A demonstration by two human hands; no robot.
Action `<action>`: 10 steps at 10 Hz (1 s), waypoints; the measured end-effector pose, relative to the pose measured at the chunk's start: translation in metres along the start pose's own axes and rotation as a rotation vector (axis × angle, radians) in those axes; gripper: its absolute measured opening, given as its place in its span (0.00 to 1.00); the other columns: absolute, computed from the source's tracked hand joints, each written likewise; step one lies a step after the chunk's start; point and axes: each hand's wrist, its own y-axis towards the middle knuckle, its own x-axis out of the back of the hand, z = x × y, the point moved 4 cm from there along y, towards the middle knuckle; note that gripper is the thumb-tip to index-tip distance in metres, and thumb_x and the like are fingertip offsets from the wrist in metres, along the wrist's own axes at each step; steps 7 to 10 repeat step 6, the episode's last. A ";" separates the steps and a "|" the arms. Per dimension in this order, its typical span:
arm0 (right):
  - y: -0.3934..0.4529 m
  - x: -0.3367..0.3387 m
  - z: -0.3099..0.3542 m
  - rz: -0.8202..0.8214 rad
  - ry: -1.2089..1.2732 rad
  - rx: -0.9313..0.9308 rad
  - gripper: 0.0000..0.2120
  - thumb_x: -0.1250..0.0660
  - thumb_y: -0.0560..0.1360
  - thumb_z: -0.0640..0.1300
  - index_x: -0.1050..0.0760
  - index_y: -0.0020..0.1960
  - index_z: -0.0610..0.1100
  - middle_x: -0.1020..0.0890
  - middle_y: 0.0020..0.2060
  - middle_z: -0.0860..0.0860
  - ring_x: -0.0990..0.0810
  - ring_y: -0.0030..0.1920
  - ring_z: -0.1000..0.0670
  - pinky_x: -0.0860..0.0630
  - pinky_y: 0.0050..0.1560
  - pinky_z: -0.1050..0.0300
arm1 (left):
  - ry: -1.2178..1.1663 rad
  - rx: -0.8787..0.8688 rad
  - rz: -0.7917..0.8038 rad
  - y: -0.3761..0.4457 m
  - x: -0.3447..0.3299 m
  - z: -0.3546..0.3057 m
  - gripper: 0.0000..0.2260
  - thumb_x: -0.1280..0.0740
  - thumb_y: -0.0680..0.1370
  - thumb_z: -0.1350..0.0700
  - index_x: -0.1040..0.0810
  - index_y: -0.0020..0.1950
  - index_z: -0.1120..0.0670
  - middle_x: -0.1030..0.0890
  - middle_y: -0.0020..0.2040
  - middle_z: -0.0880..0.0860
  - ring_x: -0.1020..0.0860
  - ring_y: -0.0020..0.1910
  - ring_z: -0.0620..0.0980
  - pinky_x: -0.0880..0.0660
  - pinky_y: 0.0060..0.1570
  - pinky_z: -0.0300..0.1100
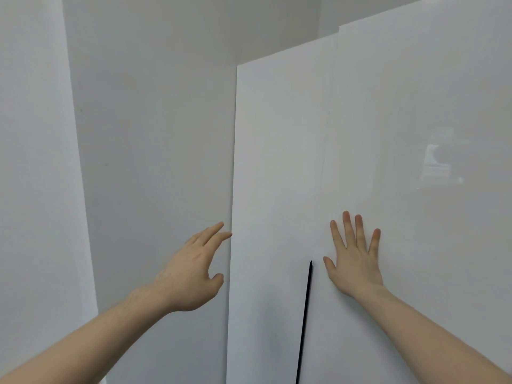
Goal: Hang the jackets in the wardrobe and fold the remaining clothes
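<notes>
Glossy white wardrobe doors fill the view. My right hand (pixel 356 259) lies flat with spread fingers on the right door (pixel 415 134). The middle door (pixel 277 162) stands slightly ajar, and a thin dark gap (pixel 304 322) shows low down between it and the right door. My left hand (pixel 194 270) is at the middle door's left edge, fingers straight and thumb apart, holding nothing. No jackets or other clothes are in view.
Another white panel (pixel 152 162) stands left of the middle door, and a further white panel or wall (pixel 33 162) runs along the far left. A faint reflection of the room shows on the right door.
</notes>
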 end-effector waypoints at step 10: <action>-0.041 0.022 0.028 0.061 0.715 0.242 0.34 0.38 0.80 0.56 0.47 0.82 0.53 0.62 0.81 0.52 0.64 0.81 0.48 0.58 0.80 0.43 | 0.088 0.332 -0.053 -0.130 0.008 -0.059 0.33 0.34 0.78 0.50 0.44 0.79 0.38 0.54 0.80 0.33 0.47 0.79 0.43 0.39 0.73 0.39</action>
